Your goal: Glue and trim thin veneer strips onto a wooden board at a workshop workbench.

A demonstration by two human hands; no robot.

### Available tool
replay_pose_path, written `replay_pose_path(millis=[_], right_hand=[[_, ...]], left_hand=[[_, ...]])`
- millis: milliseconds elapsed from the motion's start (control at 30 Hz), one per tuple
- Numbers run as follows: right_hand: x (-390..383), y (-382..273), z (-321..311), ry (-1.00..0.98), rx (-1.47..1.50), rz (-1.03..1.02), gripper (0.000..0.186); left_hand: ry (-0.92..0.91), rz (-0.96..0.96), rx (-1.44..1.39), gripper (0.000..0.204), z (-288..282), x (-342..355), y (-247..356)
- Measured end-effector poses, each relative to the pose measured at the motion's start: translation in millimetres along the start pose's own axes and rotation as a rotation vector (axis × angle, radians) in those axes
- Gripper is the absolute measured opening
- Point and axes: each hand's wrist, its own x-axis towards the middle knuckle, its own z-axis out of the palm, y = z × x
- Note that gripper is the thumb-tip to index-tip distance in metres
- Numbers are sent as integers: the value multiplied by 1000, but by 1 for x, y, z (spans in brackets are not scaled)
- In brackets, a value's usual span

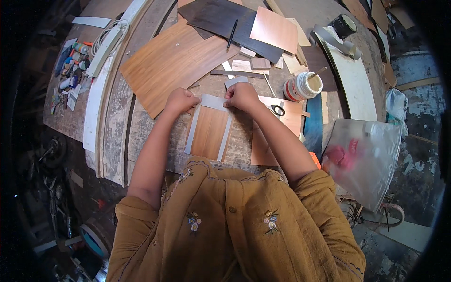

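Note:
A small wood-grain panel (208,133) lies on the worn workbench close to my body. Pale grey strips run along its left edge and its right edge (226,139). Across its far end lies a wider grey strip (213,102). My left hand (181,100) is closed, its thumb and fingertips pinching that strip's left end. At the opposite end, my right hand (241,96) pinches the strip with bent fingers. The exact fingertip contact is partly hidden by the hands. A short grey piece (236,81) sits just beyond the right hand.
A large wood-grain sheet (176,66), dark sheets (221,21) and small wood blocks (260,64) lie beyond my hands. To the right are an open white jar (300,87) with a stick in it, scissors (278,110), a handsaw (313,129) and a clear plastic bag (364,157).

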Motion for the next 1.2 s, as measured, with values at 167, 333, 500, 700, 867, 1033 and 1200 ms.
replay_pose_path(millis=[167,333,500,700,867,1033,1200], right_hand=[[0,-7,-3,-33,-45,47,26],[4,-5,-2,-63,-53,59,26],[14,6,0,-126,10,96,27],[20,7,0,-165,23,125,28],[18,7,1,-154,15,134,27],[13,7,0,-115,74,126,27],[10,9,2,-68,102,87,25]], left_hand=[[5,-9,-30,30,2,4,-4],[-3,11,62,31,0,1,-2],[-22,8,8,32,-1,-5,7],[-8,5,24,32,-1,-6,6],[-8,4,26,32,0,-6,8],[-8,12,2,34,1,-4,3],[0,18,14,33,2,-2,1]])
